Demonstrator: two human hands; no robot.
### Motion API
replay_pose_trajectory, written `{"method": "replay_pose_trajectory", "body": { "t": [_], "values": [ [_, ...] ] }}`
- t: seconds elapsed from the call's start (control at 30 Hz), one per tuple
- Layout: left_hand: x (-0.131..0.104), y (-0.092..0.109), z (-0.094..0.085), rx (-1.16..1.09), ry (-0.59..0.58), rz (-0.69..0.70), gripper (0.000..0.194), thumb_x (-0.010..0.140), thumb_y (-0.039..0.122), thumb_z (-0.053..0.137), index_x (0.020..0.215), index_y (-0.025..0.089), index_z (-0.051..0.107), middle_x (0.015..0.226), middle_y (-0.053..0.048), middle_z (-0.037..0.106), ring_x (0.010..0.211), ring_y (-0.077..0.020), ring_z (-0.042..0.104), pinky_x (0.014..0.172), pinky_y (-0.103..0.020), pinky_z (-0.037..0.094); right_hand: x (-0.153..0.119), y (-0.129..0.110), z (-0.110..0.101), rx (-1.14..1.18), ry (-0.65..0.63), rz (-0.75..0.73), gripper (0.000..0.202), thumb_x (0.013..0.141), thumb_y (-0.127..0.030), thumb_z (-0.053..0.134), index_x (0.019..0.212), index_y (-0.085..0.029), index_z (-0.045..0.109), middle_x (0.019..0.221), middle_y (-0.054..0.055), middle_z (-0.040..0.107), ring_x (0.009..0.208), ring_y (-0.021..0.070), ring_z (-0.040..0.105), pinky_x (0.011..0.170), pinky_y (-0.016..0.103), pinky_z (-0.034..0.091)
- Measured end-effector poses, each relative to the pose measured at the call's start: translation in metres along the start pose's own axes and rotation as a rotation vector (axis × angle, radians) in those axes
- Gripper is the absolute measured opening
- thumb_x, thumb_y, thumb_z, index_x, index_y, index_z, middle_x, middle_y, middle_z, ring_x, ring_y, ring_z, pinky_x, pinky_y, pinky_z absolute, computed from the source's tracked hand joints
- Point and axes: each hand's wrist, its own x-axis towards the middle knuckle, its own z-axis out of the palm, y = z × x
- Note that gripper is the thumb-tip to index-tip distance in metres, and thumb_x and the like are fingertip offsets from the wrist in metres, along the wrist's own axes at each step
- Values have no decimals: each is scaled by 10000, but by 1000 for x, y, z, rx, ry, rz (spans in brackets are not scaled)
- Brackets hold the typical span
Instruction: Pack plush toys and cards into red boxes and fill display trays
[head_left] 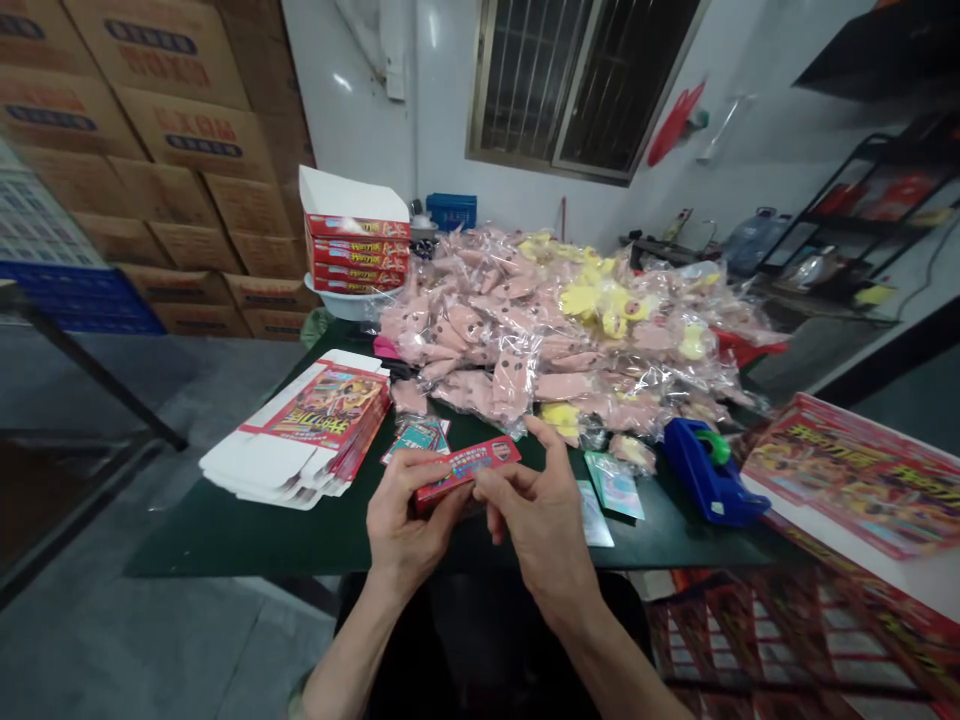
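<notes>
Brown cartons [199, 130], stacked, far left. Flat printed boxes [319, 420], one pile, on the left of the green table [225, 540]. Red boxes [360, 255], stacked in a white tub [349, 302], far left of the table. Left hand [409, 520], clamped on the left part of a small red box [476, 465], which is tilted above the near middle of the table. Cards [424, 437], just beyond that hand. Bagged pink and yellow items [517, 340], heaped across the far side. Right hand [536, 510], fingertips at the box's near edge, one finger raised; whether they pinch it, cannot tell. Green cards [616, 485], right. Blue tape dispenser [709, 475], farther right. Large red carton [862, 480], near right.
</notes>
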Motion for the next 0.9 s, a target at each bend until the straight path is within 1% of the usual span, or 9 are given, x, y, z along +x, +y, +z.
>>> {"method": "replay_pose_trajectory", "body": {
  "t": [0.1, 0.2, 0.3, 0.4, 0.5, 0.6, 0.7, 0.8, 0.9],
  "values": [
    [4, 0, -6, -18, -72, 51, 254, 724, 108, 699, 922, 200, 568, 846, -7, 581, 746, -123, 603, 606, -231, 504, 2, 5, -2, -45, 39, 34, 733, 701, -285, 696, 1289, -204, 266, 545, -85, 606, 352, 55, 429, 324, 128, 321],
    [13, -1, -14, 41, -270, 111, 271, 778, 104, 632, 1020, 219, 593, 841, -11, 544, 736, -113, 584, 596, -213, 498, 2, 13, -5, -11, 18, 82, 683, 683, -356, 715, 1216, -193, 320, 550, -71, 613, 341, 65, 431, 303, 141, 318],
    [22, -1, -20, 108, -431, 176, 301, 818, 104, 554, 1087, 225, 608, 861, -27, 515, 732, -114, 565, 590, -213, 494, 4, 38, -6, 2, -5, 77, 590, 700, -376, 699, 1152, -197, 365, 478, -111, 532, 328, 67, 398, 300, 149, 314],
    [29, -1, -21, 107, -466, 153, 343, 810, 102, 540, 1130, 216, 588, 900, -40, 537, 775, -127, 584, 632, -232, 513, 7, 71, -10, -83, -37, 29, 540, 727, -336, 668, 1166, -210, 379, 472, -128, 472, 349, 71, 386, 334, 160, 323],
    [29, -2, -23, 152, -417, 130, 337, 782, 125, 574, 1111, 198, 589, 949, -59, 601, 843, -162, 624, 700, -259, 535, 8, 83, -24, -423, -48, -101, 495, 746, -256, 628, 1199, -217, 433, 600, -63, 543, 490, 119, 504, 476, 233, 439],
    [26, -2, -24, 262, -349, 148, 325, 760, 211, 628, 1081, 183, 589, 970, -71, 662, 843, -199, 659, 750, -290, 549, 5, 54, -47, -821, 21, -312, 526, 766, -224, 600, 1269, -199, 450, 891, 63, 620, 771, 211, 603, 687, 351, 504],
    [22, 0, -12, 251, -385, 242, 308, 773, 290, 635, 1060, 186, 602, 934, -68, 694, 768, -200, 683, 713, -264, 562, -5, 2, -67, -1028, -48, -567, 701, 793, -289, 619, 1407, -217, 288, 1290, 142, 483, 1104, 261, 535, 859, 380, 475],
    [21, 17, 14, 110, -491, 317, 319, 806, 347, 600, 1090, 203, 594, 931, -62, 703, 736, -188, 692, 678, -233, 575, -17, -46, -90, -1225, -294, -621, 551, 832, -322, 603, 1342, -257, 406, 1218, 88, 572, 1040, 223, 592, 822, 327, 484],
    [23, 41, 45, -64, -609, 221, 474, 793, 374, 608, 1228, 214, 506, 1048, -86, 677, 873, -221, 686, 734, -272, 588, -28, -86, -136, -1261, -338, -561, 327, 842, -326, 602, 1155, -237, 579, 1012, 35, 669, 893, 166, 639, 759, 264, 485]
  ]
}}
